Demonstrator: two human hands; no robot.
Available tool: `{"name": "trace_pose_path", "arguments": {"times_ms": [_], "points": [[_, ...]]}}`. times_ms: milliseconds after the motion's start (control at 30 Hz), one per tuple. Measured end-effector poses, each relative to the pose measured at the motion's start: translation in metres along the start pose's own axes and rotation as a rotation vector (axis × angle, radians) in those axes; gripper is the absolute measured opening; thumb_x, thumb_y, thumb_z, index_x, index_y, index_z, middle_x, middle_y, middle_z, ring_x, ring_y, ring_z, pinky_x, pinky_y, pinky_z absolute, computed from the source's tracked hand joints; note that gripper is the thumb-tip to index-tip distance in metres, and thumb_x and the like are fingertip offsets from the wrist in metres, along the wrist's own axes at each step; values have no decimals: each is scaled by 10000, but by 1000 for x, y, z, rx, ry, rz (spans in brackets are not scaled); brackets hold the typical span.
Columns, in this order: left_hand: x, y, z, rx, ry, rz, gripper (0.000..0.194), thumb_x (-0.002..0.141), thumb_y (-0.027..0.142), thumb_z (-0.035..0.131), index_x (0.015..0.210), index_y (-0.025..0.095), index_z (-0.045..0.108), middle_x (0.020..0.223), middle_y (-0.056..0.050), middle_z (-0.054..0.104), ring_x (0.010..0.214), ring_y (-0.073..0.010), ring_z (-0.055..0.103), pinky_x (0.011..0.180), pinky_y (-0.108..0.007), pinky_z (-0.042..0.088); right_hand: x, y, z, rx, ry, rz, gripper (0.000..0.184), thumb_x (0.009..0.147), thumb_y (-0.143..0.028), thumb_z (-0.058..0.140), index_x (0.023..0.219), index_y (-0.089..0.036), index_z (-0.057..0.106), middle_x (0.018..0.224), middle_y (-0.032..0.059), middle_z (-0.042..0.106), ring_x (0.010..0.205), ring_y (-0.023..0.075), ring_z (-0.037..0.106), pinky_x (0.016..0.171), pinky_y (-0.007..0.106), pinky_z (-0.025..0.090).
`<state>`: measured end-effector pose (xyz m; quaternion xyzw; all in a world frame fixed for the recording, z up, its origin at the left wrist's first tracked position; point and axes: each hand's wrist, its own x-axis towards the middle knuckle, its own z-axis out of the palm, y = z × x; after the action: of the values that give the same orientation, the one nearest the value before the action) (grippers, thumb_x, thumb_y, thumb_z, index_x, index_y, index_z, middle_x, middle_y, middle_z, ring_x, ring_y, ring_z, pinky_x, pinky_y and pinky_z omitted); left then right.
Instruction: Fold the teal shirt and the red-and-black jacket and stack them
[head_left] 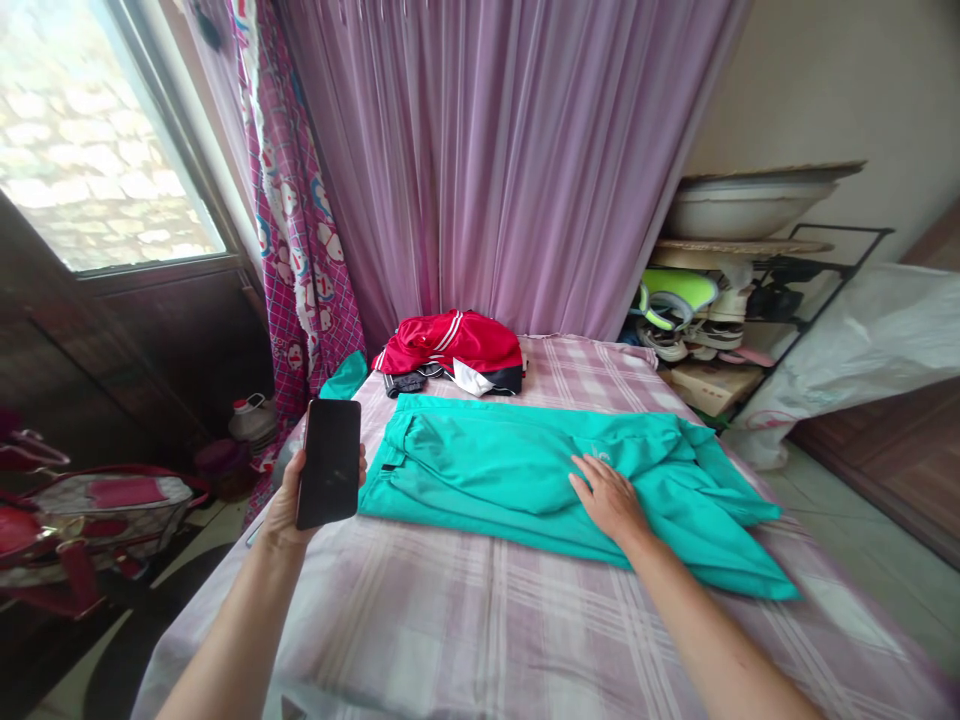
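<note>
Pink plaid bedspread (450,630) is stretching out beneath a lilac curtain (510,170), and a teal garment (510,470) is lying across its middle, doubled over into a long, creased shape. Its edges are sitting unevenly, with loose corners jutting out at the right end. Behind it, a red garment (450,345) is lying bunched up near a small teal piece of cloth (343,376). The right hand (609,498) is resting on the teal garment's right half, spread open with fingers fanned. The left hand (286,497) is gripping a black phone (328,464) upright, just beside the garment's left edge.
</note>
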<state>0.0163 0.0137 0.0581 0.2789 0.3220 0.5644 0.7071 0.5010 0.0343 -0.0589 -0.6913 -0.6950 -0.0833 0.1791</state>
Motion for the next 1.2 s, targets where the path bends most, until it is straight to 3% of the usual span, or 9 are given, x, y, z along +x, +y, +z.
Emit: {"name": "trace_pose_path", "arguments": {"times_ms": [267,500,633,733,867,967,1200], "points": [[3,-2,-1,203,14,36,913,768,782,513,1428,152,479,1219,-185,691,1176,-362,622,1011,-561,485,0,7,11,21,36,-10,456,962,-402,392,1318,-242,626,1370,101,618,1298,263,527,1068,436,429],[5,8,-7,404,106,26,918,745,823,475,1356,142,547,1123,-177,725,1050,-348,681,879,-510,557,-1,5,8,9,34,-21,477,967,-397,375,1317,-197,631,1374,124,613,1294,275,531,1065,440,433],[12,29,-23,788,285,-38,827,687,700,667,1326,183,578,1081,-135,736,944,-284,700,784,-391,579,-1,5,10,13,46,-14,471,962,-397,387,1319,-207,628,1373,118,614,1304,273,523,1073,446,427],[15,40,-39,1150,395,20,826,692,708,636,1350,215,562,1110,-97,717,952,-258,680,775,-344,555,-1,6,11,18,52,-13,461,961,-399,384,1316,-233,627,1367,101,621,1298,263,529,1072,446,429],[15,39,-55,1647,526,66,828,713,703,565,1361,187,559,1122,-125,692,1020,-310,651,834,-378,514,0,4,9,10,49,-3,455,961,-398,391,1324,-251,623,1376,82,616,1306,263,523,1074,441,426],[13,31,-59,1964,614,24,782,743,667,528,1355,184,569,1170,-175,665,1102,-375,610,863,-424,490,0,3,6,11,32,3,464,966,-396,387,1335,-235,616,1388,95,606,1312,266,517,1077,441,422],[13,16,-62,2087,565,-86,796,793,669,429,1414,176,494,1241,-208,628,1153,-391,581,875,-432,475,-1,0,3,-1,11,19,457,971,-400,386,1346,-261,606,1402,81,596,1331,259,498,1083,446,411]]}}
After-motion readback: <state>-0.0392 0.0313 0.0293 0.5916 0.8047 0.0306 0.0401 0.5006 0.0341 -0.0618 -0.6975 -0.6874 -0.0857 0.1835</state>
